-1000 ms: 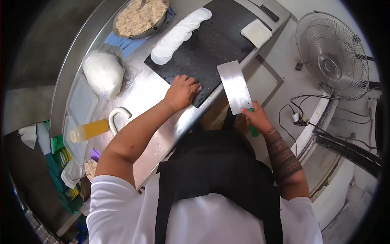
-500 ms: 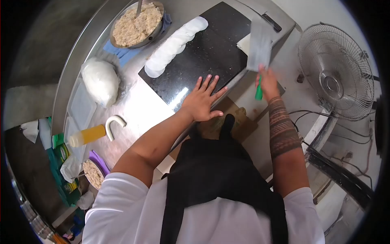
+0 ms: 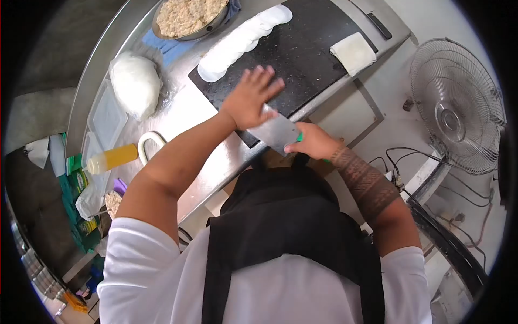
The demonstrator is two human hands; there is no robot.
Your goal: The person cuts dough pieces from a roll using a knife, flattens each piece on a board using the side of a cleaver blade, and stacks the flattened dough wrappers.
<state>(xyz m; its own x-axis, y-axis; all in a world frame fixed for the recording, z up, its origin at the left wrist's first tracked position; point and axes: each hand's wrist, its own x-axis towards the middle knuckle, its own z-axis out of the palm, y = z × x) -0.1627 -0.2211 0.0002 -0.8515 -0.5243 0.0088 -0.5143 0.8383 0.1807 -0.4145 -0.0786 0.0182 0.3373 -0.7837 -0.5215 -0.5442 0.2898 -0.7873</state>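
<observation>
My right hand [image 3: 318, 141] is closed round the green handle of a cleaver [image 3: 276, 129], whose broad, flat blade reaches left over the near edge of the black board [image 3: 318, 32]. My left hand [image 3: 249, 100] is above that board with its fingers spread, the thumb beside or over the blade; whether it touches the metal I cannot tell. Beyond the left fingers, a row of overlapping thin white dough rounds [image 3: 243, 43] runs along the board's far left side. A folded white cloth [image 3: 353, 53] lies at the board's right end.
A metal bowl of pale filling [image 3: 189, 19] stands on a blue cloth at the back. A plastic-wrapped white mass [image 3: 135, 86], an oil bottle [image 3: 112, 158] and a curved white handle [image 3: 148, 146] are on the left. A fan [image 3: 456, 108] stands right, beyond the table edge.
My right hand has brought the cleaver from above the cloth to the board's near edge, uncovering the cloth. My left hand has shifted from that edge farther onto the board. The view has moved slightly.
</observation>
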